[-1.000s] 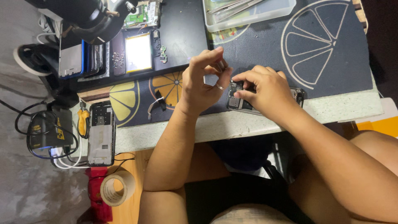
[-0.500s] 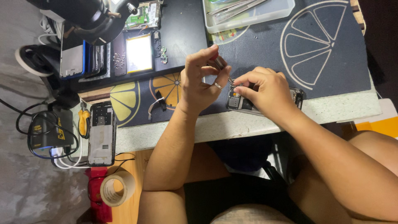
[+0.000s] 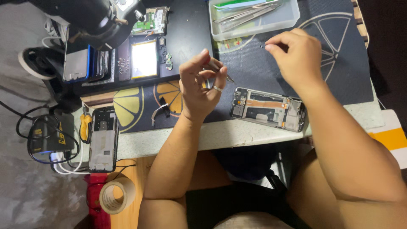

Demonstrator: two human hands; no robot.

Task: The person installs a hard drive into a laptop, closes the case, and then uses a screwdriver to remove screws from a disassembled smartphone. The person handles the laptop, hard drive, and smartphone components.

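Note:
An opened phone frame (image 3: 268,109) with its insides exposed lies on the dark mat near the table's front edge. My left hand (image 3: 199,87) hovers just left of it, fingers closed on thin metal tweezers (image 3: 222,73) that point toward the phone. My right hand (image 3: 296,55) is raised above and behind the phone, thumb and forefinger pinched together near a clear plastic tray; whether a small part sits between them is too small to tell.
The clear tray (image 3: 254,19) of tools stands at the back. A battery (image 3: 144,59) and small parts lie on a black pad at left. Another stripped phone frame (image 3: 103,139), a dark charger box (image 3: 48,138) and a tape roll (image 3: 115,195) are at the left.
My right hand has lifted off the phone frame and moved back and to the right toward the tray. The phone now lies uncovered. My left hand stays raised with the tweezers.

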